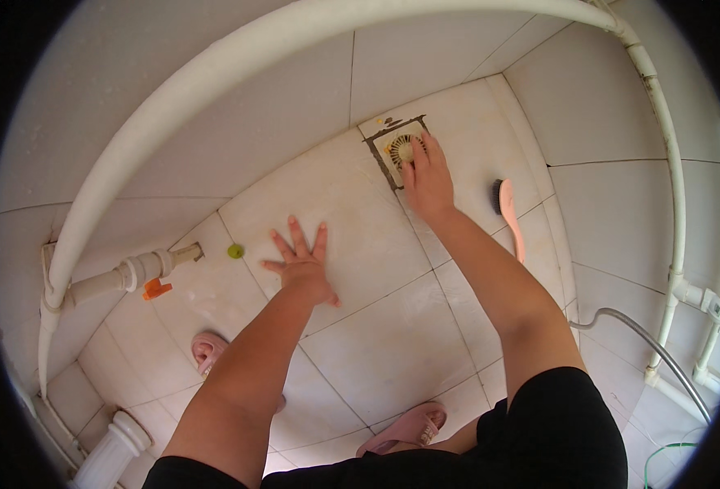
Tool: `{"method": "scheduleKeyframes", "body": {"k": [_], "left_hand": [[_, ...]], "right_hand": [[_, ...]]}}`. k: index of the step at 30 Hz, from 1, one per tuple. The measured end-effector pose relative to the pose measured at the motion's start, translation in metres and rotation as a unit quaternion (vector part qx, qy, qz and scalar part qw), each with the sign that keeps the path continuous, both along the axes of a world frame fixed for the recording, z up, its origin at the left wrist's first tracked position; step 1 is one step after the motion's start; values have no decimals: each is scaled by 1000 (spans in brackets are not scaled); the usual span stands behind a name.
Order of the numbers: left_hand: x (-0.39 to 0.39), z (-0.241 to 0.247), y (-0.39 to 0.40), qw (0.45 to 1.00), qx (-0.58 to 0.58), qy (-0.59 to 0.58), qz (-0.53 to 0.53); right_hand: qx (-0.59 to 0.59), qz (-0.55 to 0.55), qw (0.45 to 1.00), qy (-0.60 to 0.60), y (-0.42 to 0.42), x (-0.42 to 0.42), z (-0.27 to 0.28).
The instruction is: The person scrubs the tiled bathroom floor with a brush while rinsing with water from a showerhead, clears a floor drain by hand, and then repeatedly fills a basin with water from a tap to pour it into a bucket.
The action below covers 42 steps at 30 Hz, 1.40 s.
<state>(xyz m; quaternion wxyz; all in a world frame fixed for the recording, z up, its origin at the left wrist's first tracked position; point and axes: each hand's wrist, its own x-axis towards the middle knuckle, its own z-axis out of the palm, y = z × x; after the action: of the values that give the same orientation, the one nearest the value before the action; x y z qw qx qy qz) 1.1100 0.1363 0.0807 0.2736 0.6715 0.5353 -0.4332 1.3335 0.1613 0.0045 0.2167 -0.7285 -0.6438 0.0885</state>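
My left hand (302, 263) is spread out on the wet-looking floor tiles (366, 244), holding nothing. Up and to the right, my right hand (430, 180) reaches over a square floor drain, its fingertips on the right side of the round slotted drain cover (404, 150); whether they grip it I cannot tell. Dark, worn joints frame the drain. A pink-handled scrub brush (509, 211) with dark bristles lies on the floor to the right of my right forearm. Left of my left hand is a small round green object (235, 251).
A white pipe (213, 70) arches across the top and left, with an orange-handled valve (156, 289) low on the left. More pipes (672, 183) and a flexible metal hose (647, 342) run along the right. Pink slippers (406, 428) are on my feet. A white pedestal (112, 449) stands lower left.
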Motion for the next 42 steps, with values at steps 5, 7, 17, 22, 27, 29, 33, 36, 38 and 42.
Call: {"method": "scheduleKeyframes", "body": {"k": [5, 7, 17, 22, 27, 29, 33, 36, 38, 42], "left_hand": [[3, -1, -1, 1000, 2, 5, -10], [3, -1, -2, 1000, -1, 6, -7], [-3, -5, -2, 1000, -4, 4, -1], [4, 0, -1, 1000, -7, 14, -13], [5, 1, -1, 1000, -1, 16, -5], [4, 1, -2, 1000, 0, 17, -5], [3, -1, -3, 1000, 3, 9, -3], [2, -1, -3, 1000, 2, 11, -2], [1, -2, -3, 1000, 5, 5, -1], [0, -2, -5, 1000, 11, -5, 0]], "right_hand": [[-103, -43, 990, -91, 64, -40, -13], [-116, 6, 981, -157, 58, -47, -18], [-44, 106, 989, -94, -19, 17, -1], [-69, -78, 985, -139, 13, 7, -12], [-80, -35, 985, -148, -7, -47, -14], [-83, 26, 981, -172, -24, -43, -16], [-21, 145, 973, -181, -60, 1, -24], [14, 136, 989, -61, -67, 20, -26], [20, 83, 996, 12, -66, 22, -27], [58, -12, 997, 45, -58, 15, -24]]}}
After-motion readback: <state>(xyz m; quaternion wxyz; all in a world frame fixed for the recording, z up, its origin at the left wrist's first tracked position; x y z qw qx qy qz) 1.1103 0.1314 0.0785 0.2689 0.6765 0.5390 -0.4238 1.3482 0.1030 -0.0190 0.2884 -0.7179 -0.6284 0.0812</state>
